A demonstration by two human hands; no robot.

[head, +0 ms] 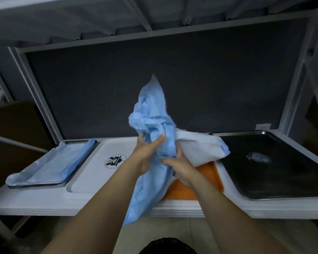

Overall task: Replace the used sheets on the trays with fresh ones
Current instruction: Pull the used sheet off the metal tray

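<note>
A crumpled light-blue sheet is bunched up above the shelf, its tail hanging past the shelf's front edge. My left hand grips it from the left. My right hand grips it lower on the right. One end of the sheet still drapes over the orange tray. A bare white tray with a round logo lies to the left of my hands. At far left a metal tray carries a blue sheet. A bare dark metal tray sits at right.
All the trays lie on a white shelf with a dark back panel and another shelf overhead. A white frame post rises at the left. A black round bin stands on the floor below me.
</note>
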